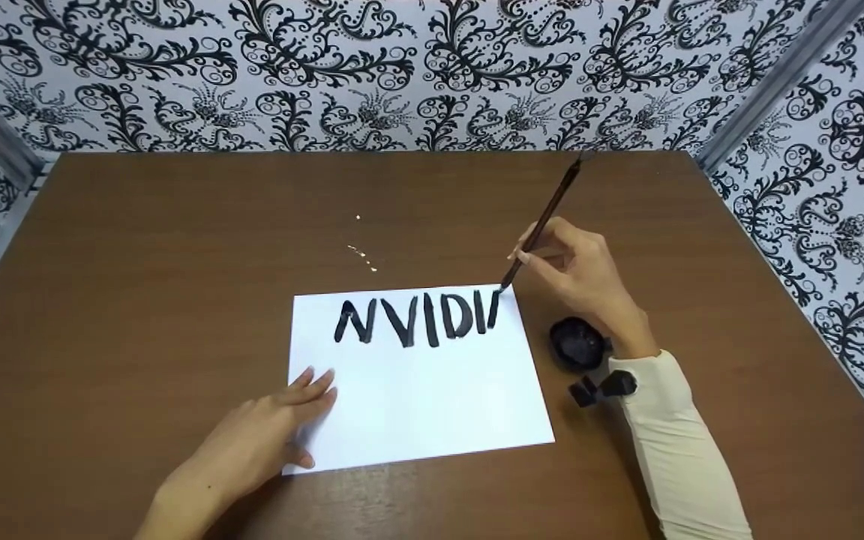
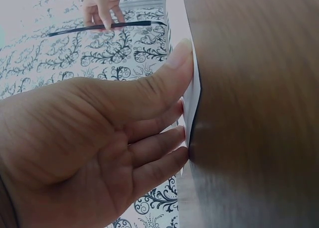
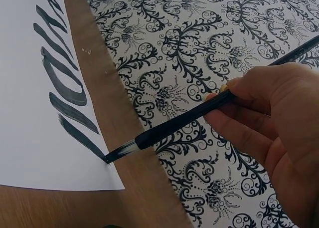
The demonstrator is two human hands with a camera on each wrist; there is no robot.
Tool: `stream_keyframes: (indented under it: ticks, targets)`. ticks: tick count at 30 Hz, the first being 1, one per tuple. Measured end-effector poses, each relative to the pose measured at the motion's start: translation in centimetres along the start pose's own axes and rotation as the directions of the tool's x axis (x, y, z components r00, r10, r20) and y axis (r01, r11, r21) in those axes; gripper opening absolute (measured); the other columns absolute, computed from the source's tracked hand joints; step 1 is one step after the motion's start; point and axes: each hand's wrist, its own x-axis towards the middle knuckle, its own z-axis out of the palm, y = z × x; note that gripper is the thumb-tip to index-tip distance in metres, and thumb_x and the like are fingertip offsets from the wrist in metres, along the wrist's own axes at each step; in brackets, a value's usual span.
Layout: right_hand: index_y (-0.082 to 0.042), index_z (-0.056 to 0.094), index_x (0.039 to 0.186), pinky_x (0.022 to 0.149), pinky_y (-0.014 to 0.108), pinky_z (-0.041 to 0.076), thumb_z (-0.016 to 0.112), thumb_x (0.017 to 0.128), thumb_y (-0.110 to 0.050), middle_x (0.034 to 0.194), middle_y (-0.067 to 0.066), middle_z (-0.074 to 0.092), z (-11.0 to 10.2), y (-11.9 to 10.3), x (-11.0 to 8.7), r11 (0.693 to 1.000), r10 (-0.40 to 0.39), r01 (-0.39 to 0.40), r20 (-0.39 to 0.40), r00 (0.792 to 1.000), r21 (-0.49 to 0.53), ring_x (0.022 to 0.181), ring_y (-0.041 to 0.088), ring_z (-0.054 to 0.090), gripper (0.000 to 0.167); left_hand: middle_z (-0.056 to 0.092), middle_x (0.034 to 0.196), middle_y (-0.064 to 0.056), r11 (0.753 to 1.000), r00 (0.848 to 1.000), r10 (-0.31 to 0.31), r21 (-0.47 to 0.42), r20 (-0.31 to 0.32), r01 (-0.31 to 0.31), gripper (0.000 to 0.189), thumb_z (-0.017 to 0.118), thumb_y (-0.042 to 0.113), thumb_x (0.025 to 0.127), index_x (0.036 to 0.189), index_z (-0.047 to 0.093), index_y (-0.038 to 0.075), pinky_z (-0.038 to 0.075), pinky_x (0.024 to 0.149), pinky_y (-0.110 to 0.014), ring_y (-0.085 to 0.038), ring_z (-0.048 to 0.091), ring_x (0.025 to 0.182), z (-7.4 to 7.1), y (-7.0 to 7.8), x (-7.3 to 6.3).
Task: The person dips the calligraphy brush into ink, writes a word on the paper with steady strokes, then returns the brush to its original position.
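Observation:
A white sheet of paper [image 1: 417, 397] lies on the brown table, with thick black letters reading "NVIDI" and one more slanted stroke along its top. My right hand [image 1: 582, 270] pinches a dark paintbrush [image 1: 550, 206] between thumb and fingers. In the right wrist view the inky brush tip [image 3: 122, 150] touches the upper end of the last slanted stroke [image 3: 82, 138], near the sheet's edge. My left hand [image 1: 252, 435] rests with extended fingers on the paper's lower left corner; the left wrist view shows its fingertips [image 2: 177, 133] against the sheet.
Beside the paper's right edge, near my right wrist, stands a round black ink pot [image 1: 577, 344]. A black device [image 1: 603, 387] sits at the right cuff. Small pale marks [image 1: 361, 253] dot the table beyond the paper. Black-and-white patterned panels [image 1: 372, 75] border the table [image 1: 139, 262].

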Motion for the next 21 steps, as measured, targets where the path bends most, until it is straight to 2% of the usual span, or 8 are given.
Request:
stream_keyframes:
  ticks: [11, 21]
  targets:
    - [0.011, 0.059, 0.099, 0.073, 0.031, 0.055, 0.063, 0.084, 0.013, 0.091, 0.019, 0.066, 0.01, 0.27, -0.11, 1.0, 0.0, 0.0, 0.035, 0.999, 0.005, 0.082, 0.032, 0.067, 0.016, 0.043, 0.145, -0.009, 1.0, 1.0, -0.004, -0.012, -0.011, 0.004, 0.072, 0.081, 0.022, 0.067, 0.131, 0.056, 0.001, 0.046, 0.086, -0.058, -0.032, 0.041, 0.131, 0.09, 0.04, -0.04]
    - [0.013, 0.057, 0.099, 0.073, 0.032, 0.055, 0.063, 0.084, 0.014, 0.09, 0.021, 0.066, -0.12, 0.38, -0.12, 0.998, 0.039, -0.041, 0.054, 0.998, 0.047, 0.082, 0.036, 0.067, 0.016, 0.043, 0.145, -0.009, 1.0, 1.0, 0.013, -0.019, -0.017, -0.014, 0.074, 0.08, 0.023, 0.067, 0.133, 0.054, 0.002, 0.047, 0.085, -0.056, -0.033, 0.04, 0.131, 0.05, -0.03, -0.09]
